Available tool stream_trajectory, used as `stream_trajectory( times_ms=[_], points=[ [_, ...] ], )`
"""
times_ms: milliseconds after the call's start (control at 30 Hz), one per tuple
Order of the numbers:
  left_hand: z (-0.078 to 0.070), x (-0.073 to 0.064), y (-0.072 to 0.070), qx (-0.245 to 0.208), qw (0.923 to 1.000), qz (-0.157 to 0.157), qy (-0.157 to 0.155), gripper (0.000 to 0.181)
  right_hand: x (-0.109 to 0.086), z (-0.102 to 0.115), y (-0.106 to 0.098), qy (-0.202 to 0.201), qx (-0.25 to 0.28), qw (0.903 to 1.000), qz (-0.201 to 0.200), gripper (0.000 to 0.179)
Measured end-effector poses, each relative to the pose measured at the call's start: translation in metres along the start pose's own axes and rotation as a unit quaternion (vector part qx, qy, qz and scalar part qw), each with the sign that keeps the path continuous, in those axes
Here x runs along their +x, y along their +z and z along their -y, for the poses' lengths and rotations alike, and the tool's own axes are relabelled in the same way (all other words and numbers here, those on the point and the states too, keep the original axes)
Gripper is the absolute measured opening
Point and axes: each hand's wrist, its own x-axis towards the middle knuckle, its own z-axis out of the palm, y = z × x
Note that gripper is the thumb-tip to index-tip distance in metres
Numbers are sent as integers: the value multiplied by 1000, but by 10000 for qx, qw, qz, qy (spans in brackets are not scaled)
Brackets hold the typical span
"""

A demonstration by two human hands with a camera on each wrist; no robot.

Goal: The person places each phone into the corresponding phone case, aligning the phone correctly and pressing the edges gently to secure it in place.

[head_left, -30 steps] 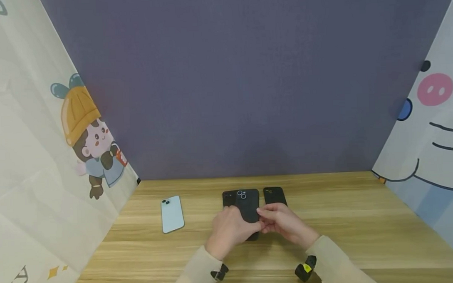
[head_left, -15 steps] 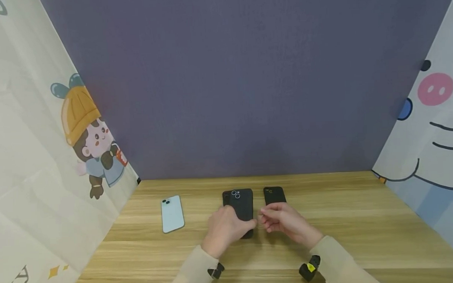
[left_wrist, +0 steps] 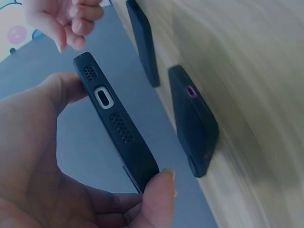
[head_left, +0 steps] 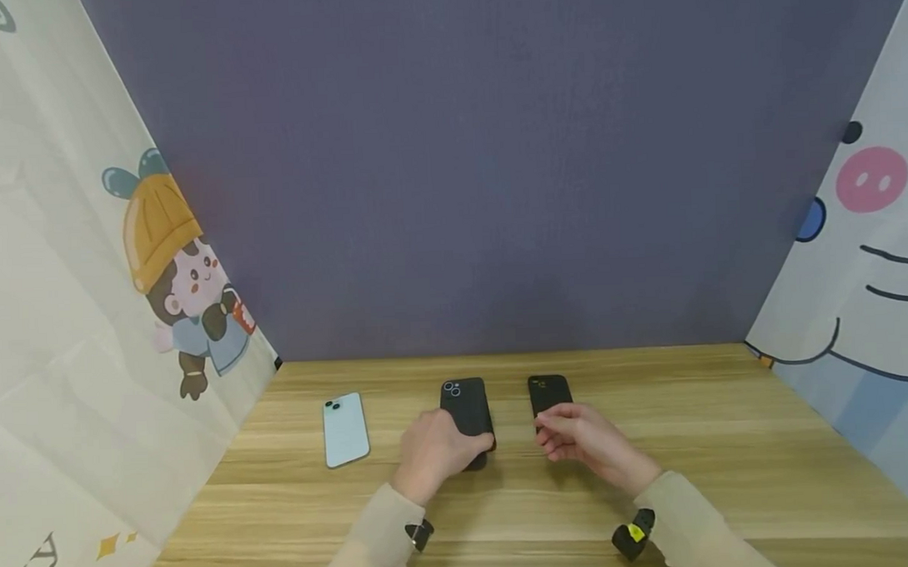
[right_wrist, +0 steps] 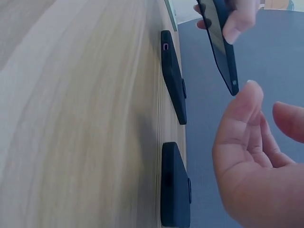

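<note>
A phone in a black case [head_left: 467, 404] is gripped by its two long sides in my left hand [head_left: 437, 449], raised over the table. In the left wrist view its bottom edge, with a charging port and speaker holes, faces the camera; the right wrist view catches its dark glossy screen [right_wrist: 219, 45]. My right hand [head_left: 593, 444] is off to the right with loosely bent fingers and nothing in them. Beyond that hand lies a black phone or case [head_left: 549, 389], partly covered by it in the head view. Another black one [right_wrist: 173, 78] lies under the held phone, largely hidden from above.
A pale blue phone [head_left: 346, 429] lies back-up on the wooden table [head_left: 700, 442], left of my left hand. A dark panel [head_left: 480, 166] rises along the table's back edge, with printed cartoon sheets on both sides.
Both hands were at the black-cased phone. My right hand has come away from it and drawn right, while my left hand has carried the phone left.
</note>
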Motion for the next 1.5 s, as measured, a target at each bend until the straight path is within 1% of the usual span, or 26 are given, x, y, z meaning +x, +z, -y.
stream_trajectory(
  times_ms=[100, 267, 433, 500, 600, 733, 867, 933, 1000, 1067, 1167, 1233, 1300, 1433, 1500],
  points=[
    [7, 4, 0, 0, 9999, 89, -97, 46, 0, 1, -4, 39, -149, 9998, -112, 28],
    [17, 10, -1, 73, 9998, 47, -181, 43, 3, 3, -9, -53, -422, 9985, -339, 29],
    [24, 15, -2, 104, 9992, 147, -357, 45, 7, 5, -13, 71, -675, 9950, -736, 34],
    [27, 16, -2, 96, 9990, 161, -405, 46, 8, 5, -14, 113, -881, 9917, -925, 36],
    [29, 19, -2, 145, 9987, 154, -473, 47, 10, 6, -15, 112, -1260, 9850, -1178, 35],
    [32, 24, -2, 278, 9983, 154, -498, 47, 12, 8, -15, 49, -1723, 9755, -1366, 31],
    [37, 28, -1, 447, 9974, 265, -494, 48, 13, 12, -13, 67, -2197, 9649, -1439, 34],
    [40, 31, 0, 460, 9969, 346, -528, 49, 13, 12, -12, 77, -2496, 9576, -1433, 38],
    [43, 33, 0, 483, 9965, 377, -565, 49, 15, 12, -12, 62, -2886, 9466, -1439, 40],
    [46, 34, 0, 483, 9961, 409, -617, 50, 17, 12, -12, 23, -3338, 9315, -1443, 42],
    [49, 36, 1, 553, 9953, 466, -651, 51, 20, 10, -12, -59, -3978, 9055, -1478, 43],
    [51, 37, 1, 586, 9949, 502, -654, 52, 23, 9, -12, -44, -4255, 8926, -1487, 43],
    [53, 39, 2, 649, 9941, 523, -691, 53, 25, 8, -12, 7, -4415, 8848, -1491, 43],
    [55, 42, 2, 793, 9928, 505, -745, 56, 28, 11, -9, 170, -4622, 8740, -1488, 49],
    [55, 42, 2, 890, 9923, 480, -712, 57, 29, 12, -9, 278, -4704, 8693, -1493, 55]
  ],
)
